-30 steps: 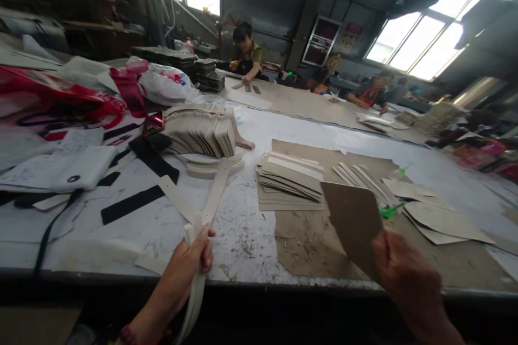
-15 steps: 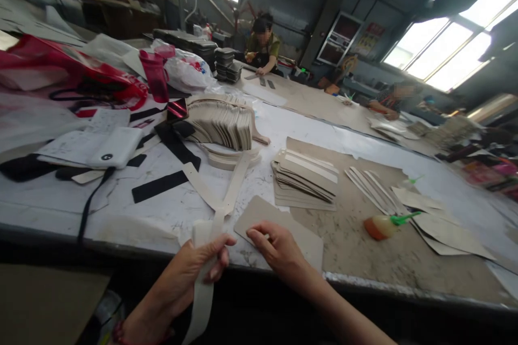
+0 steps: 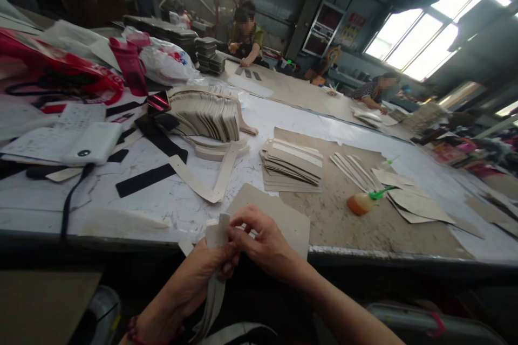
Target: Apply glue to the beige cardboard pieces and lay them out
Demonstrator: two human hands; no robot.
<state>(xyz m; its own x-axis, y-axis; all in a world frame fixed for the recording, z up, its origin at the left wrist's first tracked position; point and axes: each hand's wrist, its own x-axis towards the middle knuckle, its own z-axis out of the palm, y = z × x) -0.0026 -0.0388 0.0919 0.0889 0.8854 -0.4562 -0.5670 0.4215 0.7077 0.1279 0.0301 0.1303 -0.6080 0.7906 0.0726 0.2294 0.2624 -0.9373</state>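
My left hand (image 3: pixel 200 272) is closed around several long beige strips (image 3: pixel 217 236), whose upper ends stand above my thumb while the lower ends hang below the table edge. Pinched together at the upper edge of these strips are the fingertips of my right hand (image 3: pixel 263 240). What exactly lies between those fingertips is partly hidden. Under and behind my right hand lies a flat beige panel with a rounded corner (image 3: pixel 289 218). Two more beige strips (image 3: pixel 202 186) form a V on the white table just beyond my hands.
A row of stacked beige pieces (image 3: pixel 208 116) stands beyond the V. Layered panels (image 3: pixel 291 164) and a bottle of amber liquid with green nozzle (image 3: pixel 360 204) lie to the right. Black strips (image 3: pixel 145 179), a white device (image 3: pixel 93 143) and a pink cup (image 3: pixel 129 67) are left. Co-workers sit across.
My right hand has moved left from above the panel to the strips' upper ends. The strips in my left hand have come away from the V. The view has shifted right.
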